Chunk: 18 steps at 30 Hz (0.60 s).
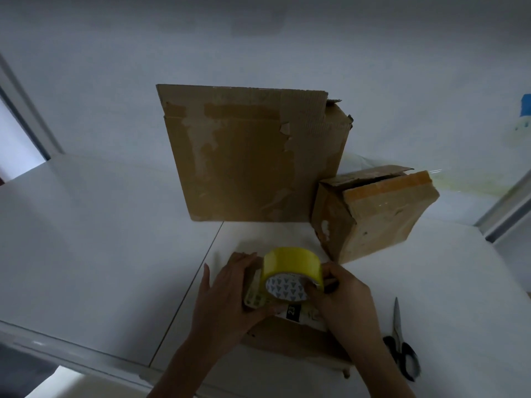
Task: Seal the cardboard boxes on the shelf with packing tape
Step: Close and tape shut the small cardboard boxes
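**Hazards**

- The tape roll [290, 271] stood on edge on the small box [287, 337], at 6 o'clock on the white shelf [100, 239]. If the free end stuck back to the roll, the yellow film would probably split or tear when picked loose. Whether an end was already lifted could not be told.
- The small box looked light. A hard pull on the tape could drag or tip it unless the holding hand kept it pinned.
- A strip laid crooked would probably wrinkle and leave the seam partly open.
- The scissors [400, 343] lay at 4 o'clock, near the right forearm. A sweep of that arm could knock them off the edge.

**Grip**

- The right hand [344, 300] grasped the roll, thumb on the printed core face and fingers curled round the rim.
- The left hand [227, 294] lay flat over the left end of the small box, fingers extended, pressing and clasping nothing.

**Condition of the boxes**

- Small box: brown, mostly hidden by the hands. A white label with a black patch showed on top.
- Large box [253, 156]: at 12 o'clock, upright, with a torn surface, old tape residue and a ragged top corner.
- Middle box [373, 214]: at 2 o'clock, just beside the large box and tilted. Its flaps gaped, and old orange tape ran along one edge.
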Motion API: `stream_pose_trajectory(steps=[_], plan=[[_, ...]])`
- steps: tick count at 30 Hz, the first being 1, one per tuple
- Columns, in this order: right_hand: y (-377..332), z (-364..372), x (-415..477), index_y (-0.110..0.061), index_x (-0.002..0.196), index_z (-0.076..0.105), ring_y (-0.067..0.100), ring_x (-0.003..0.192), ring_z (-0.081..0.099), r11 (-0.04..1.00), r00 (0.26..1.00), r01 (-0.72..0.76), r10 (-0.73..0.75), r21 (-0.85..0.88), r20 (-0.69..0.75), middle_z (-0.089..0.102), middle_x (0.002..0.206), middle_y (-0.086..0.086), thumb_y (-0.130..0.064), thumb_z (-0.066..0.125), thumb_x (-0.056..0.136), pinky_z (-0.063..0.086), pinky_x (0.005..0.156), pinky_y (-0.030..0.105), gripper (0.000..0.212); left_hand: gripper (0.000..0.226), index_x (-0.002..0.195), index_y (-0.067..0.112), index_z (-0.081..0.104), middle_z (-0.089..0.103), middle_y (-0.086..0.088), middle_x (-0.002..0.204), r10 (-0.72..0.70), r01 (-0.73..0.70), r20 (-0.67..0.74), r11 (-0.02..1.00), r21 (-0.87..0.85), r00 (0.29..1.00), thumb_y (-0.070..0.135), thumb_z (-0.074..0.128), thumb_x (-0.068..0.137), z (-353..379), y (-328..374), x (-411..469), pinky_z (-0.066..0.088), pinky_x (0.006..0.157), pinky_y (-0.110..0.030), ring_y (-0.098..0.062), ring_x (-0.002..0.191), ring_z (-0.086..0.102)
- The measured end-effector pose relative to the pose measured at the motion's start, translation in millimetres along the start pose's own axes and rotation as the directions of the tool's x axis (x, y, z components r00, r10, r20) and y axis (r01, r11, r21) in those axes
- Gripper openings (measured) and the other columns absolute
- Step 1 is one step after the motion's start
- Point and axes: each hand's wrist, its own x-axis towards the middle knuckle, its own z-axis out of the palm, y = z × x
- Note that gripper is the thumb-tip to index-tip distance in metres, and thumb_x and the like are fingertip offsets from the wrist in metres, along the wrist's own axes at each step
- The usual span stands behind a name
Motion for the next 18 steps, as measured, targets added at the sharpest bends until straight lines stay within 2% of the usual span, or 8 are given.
stream_pose_trajectory(steps=[5,7,10,13,16,18], plan=[[-7.6,-15.3,1.5,-0.034,0.088,0.06,0.014,0.082,0.055,0.998,1.0,0.021,-0.021,-0.062,-0.013,0.057,0.086,-0.012,-0.024,0.08,0.073,0.042,0.066,0.027,0.027,0.093,0.14,0.036,0.037,0.046,0.017,0.146,-0.001,0.001,-0.015,1.0,0.028,1.0,0.096,0.038,0.07,1.3,-0.2,0.7,0.006,0.121,-0.057,-0.006,0.134,0.046],[-8.6,-14.4,2.0,-0.026,0.092,0.066,0.021,0.091,0.055,0.989,0.99,0.099,-0.11,-0.114,-0.089,0.06,0.097,-0.005,-0.014,0.083,0.065,0.041,0.07,0.029,0.034,0.097,0.142,0.034,0.038,0.045,0.018,0.147,-0.015,0.015,0.004,1.0,0.026,1.0,0.097,0.038,0.068,1.6,-0.7,1.0,0.004,0.121,-0.058,-0.006,0.135,0.045],[-6.9,-26.7,1.0,-0.018,0.094,0.071,0.024,0.093,0.056,0.992,0.956,0.084,-0.106,-0.091,-0.274,0.066,0.103,0.002,0.006,0.075,0.059,0.039,0.071,0.029,0.043,0.104,0.145,0.03,0.039,0.045,0.015,0.148,-0.024,0.024,-0.003,0.999,0.029,1.0,0.098,0.034,0.067,0.5,0.9,0.6,0.001,0.121,-0.057,-0.005,0.135,0.043],[7.3,-58.4,0.3,-0.023,0.097,0.073,0.021,0.094,0.056,0.991,0.903,0.079,-0.116,-0.105,-0.415,0.067,0.101,-0.002,0.006,0.064,0.067,0.038,0.073,0.028,0.043,0.107,0.147,0.03,0.034,0.043,0.017,0.148,-0.032,0.032,0.01,0.999,0.033,0.999,0.099,0.028,0.066,-2.1,4.2,0.4,-0.005,0.12,-0.053,0.0,0.137,0.036],[19.1,-65.3,-1.9,-0.026,0.1,0.07,0.019,0.09,0.062,0.999,0.937,0.048,-0.04,0.014,-0.348,0.068,0.094,-0.006,0.006,0.066,0.076,0.048,0.075,0.027,0.041,0.103,0.147,0.032,0.033,0.045,0.016,0.147,-0.031,0.03,0.017,0.998,0.048,0.999,0.098,0.03,0.067,-1.4,3.8,0.8,-0.004,0.121,-0.055,-0.005,0.137,0.041],[22.6,-59.9,-5.7,-0.031,0.1,0.065,0.015,0.083,0.06,0.996,0.947,0.049,-0.024,0.073,-0.319,0.066,0.089,-0.01,0.006,0.063,0.081,0.043,0.068,0.016,0.042,0.102,0.146,0.031,0.034,0.046,0.015,0.146,-0.022,0.021,0.017,0.997,0.07,1.0,0.097,0.032,0.069,0.5,2.7,-0.1,-0.005,0.12,-0.057,-0.006,0.136,0.043]])
